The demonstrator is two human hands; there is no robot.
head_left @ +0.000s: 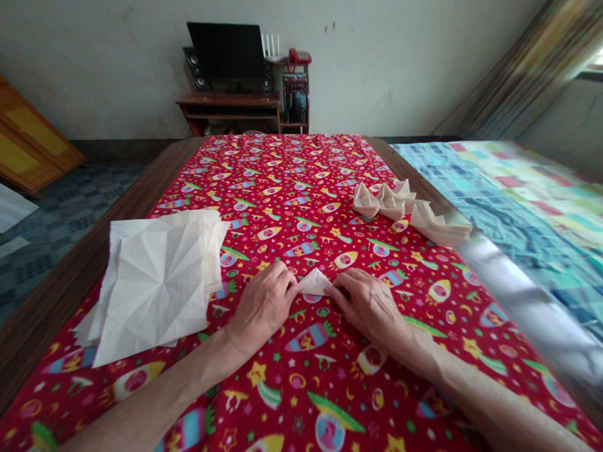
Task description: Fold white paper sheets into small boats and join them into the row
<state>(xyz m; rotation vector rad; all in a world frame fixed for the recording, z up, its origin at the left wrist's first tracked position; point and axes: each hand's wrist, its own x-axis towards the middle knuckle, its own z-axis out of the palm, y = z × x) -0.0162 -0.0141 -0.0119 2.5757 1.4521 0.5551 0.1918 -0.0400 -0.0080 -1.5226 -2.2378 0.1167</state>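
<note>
A small folded piece of white paper [315, 282] lies between my two hands, low over the red patterned cloth, its point facing away from me. My left hand [268, 298] pinches its left corner with thumb and fingers. At the right corner, my right hand [366, 299] grips it the same way, fingers curled. To the left rests a stack of creased white paper sheets [158, 284], the top one marked with fold lines spreading from its middle. Several folded paper pieces [387, 200] with pointed tips stand at the right, a nested group of them [439, 228] nearest the table edge.
The red cloth [307, 390] covers a dark wooden table [127, 199]. Beyond its far end are a desk [230, 104] with a monitor [229, 52] and a red telephone [299, 56]. A bed with a checked cover [519, 225] adjoins on the right.
</note>
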